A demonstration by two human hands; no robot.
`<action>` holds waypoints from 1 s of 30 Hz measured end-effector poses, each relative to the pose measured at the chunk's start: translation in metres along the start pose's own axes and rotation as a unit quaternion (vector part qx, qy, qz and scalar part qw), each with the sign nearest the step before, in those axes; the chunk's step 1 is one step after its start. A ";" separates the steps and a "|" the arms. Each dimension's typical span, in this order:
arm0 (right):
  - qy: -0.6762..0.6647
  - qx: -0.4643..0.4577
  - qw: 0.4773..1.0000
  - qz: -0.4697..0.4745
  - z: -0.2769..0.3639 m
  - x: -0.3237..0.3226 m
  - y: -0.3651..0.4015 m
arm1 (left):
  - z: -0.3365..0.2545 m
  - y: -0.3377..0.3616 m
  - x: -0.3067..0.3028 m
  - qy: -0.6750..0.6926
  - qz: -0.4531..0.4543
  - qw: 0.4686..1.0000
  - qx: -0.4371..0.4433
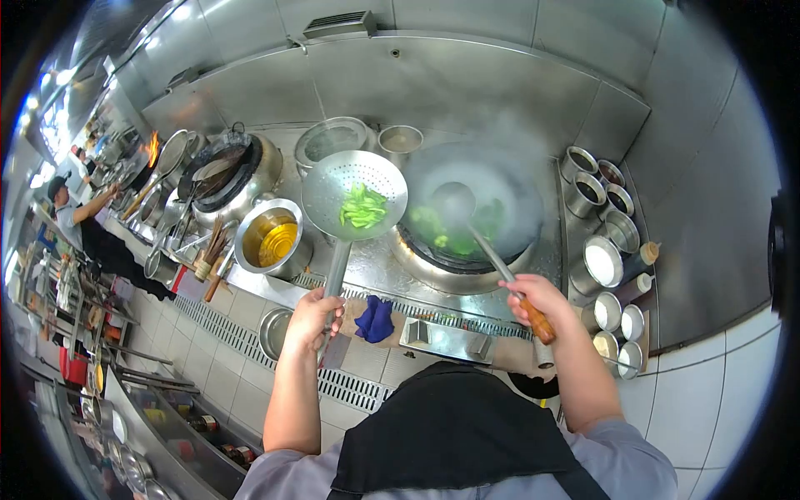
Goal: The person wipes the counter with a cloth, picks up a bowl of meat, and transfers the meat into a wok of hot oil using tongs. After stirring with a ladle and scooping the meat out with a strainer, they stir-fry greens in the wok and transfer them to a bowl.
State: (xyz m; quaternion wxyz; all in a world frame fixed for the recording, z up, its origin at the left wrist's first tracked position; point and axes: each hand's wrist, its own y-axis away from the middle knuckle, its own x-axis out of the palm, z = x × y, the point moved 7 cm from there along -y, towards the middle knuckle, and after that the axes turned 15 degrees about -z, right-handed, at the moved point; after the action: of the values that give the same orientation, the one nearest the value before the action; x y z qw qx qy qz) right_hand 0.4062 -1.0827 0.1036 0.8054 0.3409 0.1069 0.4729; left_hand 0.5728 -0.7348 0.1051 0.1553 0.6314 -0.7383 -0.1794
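Observation:
My left hand [315, 320] is wrapped round the metal handle of a perforated strainer [325, 187]. Some cut green vegetable pieces [363, 207] lie in the strainer's bowl, held up to the left of the wok. In my right hand [537, 302] is the wooden grip of a ladle [497, 260], its round head down in the steaming wok [521, 200]. More green pieces [427, 223] show in the wok, blurred by steam. The wok sits on a round burner at the stove's right side.
A pot of yellow oil [250, 243] stands left of the strainer. Seasoning containers [602, 260] and bottles line the right side. A blue cloth [375, 320] lies on the front edge. A second wok station [250, 179] and a co-worker [83, 221] are further left, near a flame.

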 end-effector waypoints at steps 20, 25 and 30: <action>-0.079 -0.025 0.996 0.019 0.023 -0.018 0.003 | 0.003 0.006 0.008 0.012 -0.008 1.000 -0.006; -0.036 -0.081 0.996 -0.008 0.045 -0.001 0.031 | 0.002 -0.008 0.026 -0.044 0.000 0.999 0.015; 0.087 -0.183 0.978 -0.038 0.059 0.005 0.018 | -0.005 -0.013 0.061 -0.018 0.070 0.997 -0.002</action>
State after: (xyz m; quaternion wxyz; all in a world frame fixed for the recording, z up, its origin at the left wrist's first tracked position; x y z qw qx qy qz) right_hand 0.4253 -1.0993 0.1600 0.8591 0.1406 0.1012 0.4816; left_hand 0.5766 -0.7976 0.1038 0.1553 0.5742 -0.7831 -0.1813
